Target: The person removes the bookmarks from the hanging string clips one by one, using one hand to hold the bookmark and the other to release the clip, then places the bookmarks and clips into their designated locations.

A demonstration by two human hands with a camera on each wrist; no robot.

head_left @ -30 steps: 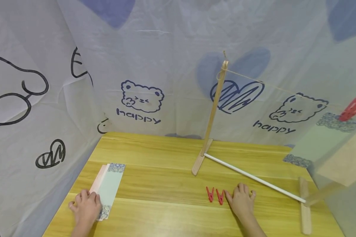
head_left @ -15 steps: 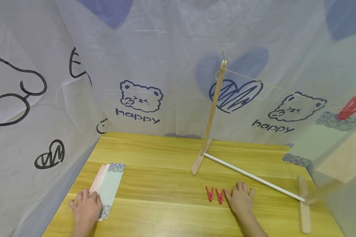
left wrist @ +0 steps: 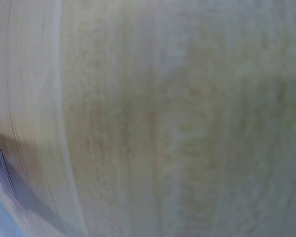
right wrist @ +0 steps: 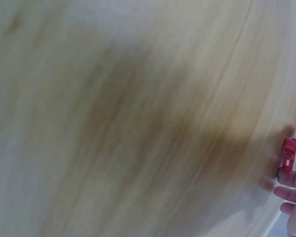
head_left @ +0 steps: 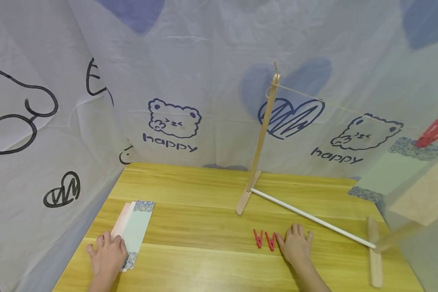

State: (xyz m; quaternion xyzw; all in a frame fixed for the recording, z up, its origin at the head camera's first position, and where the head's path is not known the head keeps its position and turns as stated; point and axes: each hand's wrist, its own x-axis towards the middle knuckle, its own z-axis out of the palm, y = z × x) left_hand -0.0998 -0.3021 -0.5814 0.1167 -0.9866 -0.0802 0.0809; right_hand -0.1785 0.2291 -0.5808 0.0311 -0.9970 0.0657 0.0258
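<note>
My left hand (head_left: 108, 252) rests over the lower left part of a small stack of paper strips. The top strip (head_left: 136, 229) is pale green with blue patterned bands at both ends, and a pinkish strip (head_left: 121, 219) shows along its left side. My right hand (head_left: 296, 246) rests on the table, fingers relaxed and spread. Its thumb lies right beside one red clothespin (head_left: 271, 241); a second red clothespin (head_left: 258, 238) lies just left of that. In the right wrist view both clothespins show at the right edge, near the fingertips (right wrist: 288, 193).
A wooden stand with an upright post (head_left: 264, 129), a white rod (head_left: 310, 217) and a string (head_left: 314, 97) fills the right side. From the string hangs a green strip (head_left: 390, 172), held by a red clothespin (head_left: 433, 132). A printed cloth (head_left: 219, 61) encloses the wooden table (head_left: 190, 186).
My left hand has shifted very slightly to the right over the strips. The right hand, clothespins and stand look the same.
</note>
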